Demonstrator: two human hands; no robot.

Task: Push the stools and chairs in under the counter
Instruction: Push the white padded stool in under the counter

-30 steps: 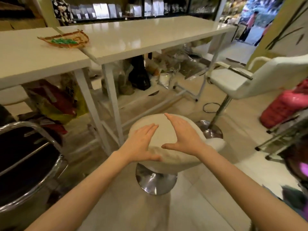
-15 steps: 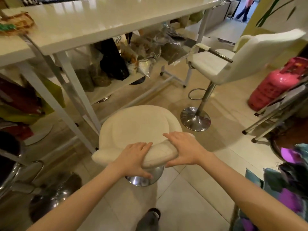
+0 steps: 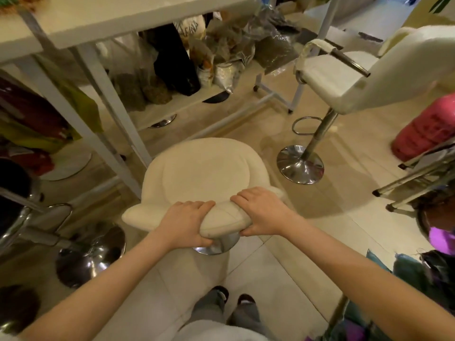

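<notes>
Stool [image 3: 202, 178], cream, frame centre, now nearer the counter [image 3: 128, 18] leg than a second ago: your left hand [image 3: 187, 223] and right hand [image 3: 261, 212] clasp its backrest; seat not yet under.

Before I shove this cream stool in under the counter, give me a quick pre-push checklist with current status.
1. Left hand gripped on the stool backrest: ok.
2. Right hand gripped on the backrest: ok.
3. Counter leg clear of the seat's left edge: not ok, very close.
4. Floor ahead under the counter free: cannot tell; a low shelf with bags sits behind.
5. White chair apart from the stool: ok.
</notes>
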